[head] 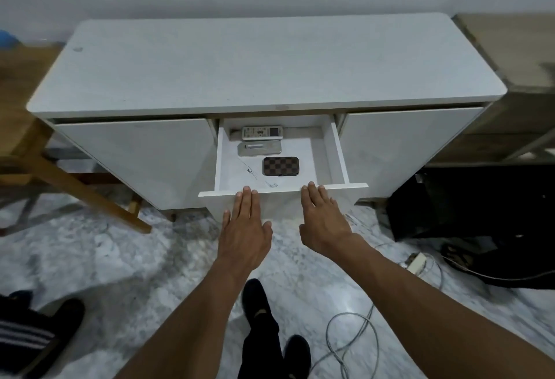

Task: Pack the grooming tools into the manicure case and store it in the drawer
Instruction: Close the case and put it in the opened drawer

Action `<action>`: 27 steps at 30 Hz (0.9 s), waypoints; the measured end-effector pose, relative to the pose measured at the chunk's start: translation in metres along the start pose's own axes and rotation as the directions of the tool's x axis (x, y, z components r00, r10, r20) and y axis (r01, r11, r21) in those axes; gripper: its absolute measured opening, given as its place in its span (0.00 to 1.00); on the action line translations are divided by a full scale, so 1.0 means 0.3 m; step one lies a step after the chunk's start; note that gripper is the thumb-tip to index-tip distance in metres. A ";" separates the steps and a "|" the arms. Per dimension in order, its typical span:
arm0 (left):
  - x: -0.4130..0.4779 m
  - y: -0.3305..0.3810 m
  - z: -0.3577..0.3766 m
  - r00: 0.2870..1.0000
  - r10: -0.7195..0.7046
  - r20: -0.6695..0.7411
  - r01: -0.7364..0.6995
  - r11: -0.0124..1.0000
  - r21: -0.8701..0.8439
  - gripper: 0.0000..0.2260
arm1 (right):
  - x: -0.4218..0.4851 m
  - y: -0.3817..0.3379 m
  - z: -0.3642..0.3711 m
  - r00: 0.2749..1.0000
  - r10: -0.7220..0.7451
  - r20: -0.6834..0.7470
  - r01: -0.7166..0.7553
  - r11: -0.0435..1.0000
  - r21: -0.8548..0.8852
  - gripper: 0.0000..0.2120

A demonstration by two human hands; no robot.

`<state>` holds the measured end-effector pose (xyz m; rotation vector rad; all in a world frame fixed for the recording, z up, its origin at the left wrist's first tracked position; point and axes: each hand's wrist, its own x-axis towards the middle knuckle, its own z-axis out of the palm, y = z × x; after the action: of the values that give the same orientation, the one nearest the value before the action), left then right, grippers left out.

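Both hands lay flat on the drawer (341, 150) front, left hand (244, 228) and right hand (322, 222) with fingers extended, slightly apart, apparently touching it (manicure case (280, 165) at 12 o'clock).

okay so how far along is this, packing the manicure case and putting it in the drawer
Nearly finished. Done: the checkered manicure case is closed and lies inside the open drawer, in front of two remotes. In hand: the left hand and right hand are flat against the drawer front, holding nothing. Left: the drawer has to be pushed shut.
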<state>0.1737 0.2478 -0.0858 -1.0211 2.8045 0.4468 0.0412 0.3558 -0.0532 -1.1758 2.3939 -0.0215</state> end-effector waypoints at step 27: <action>0.538 -0.088 -0.138 0.997 0.083 0.009 -0.082 0.996 -0.042 0.33 | 0.470 -0.005 -0.240 0.996 0.049 -0.078 -0.047 0.999 0.020 0.40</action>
<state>0.0667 0.1173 -0.0872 -0.9097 2.8471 0.5205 -0.0616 0.2354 -0.0457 -1.1283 2.4842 -0.0754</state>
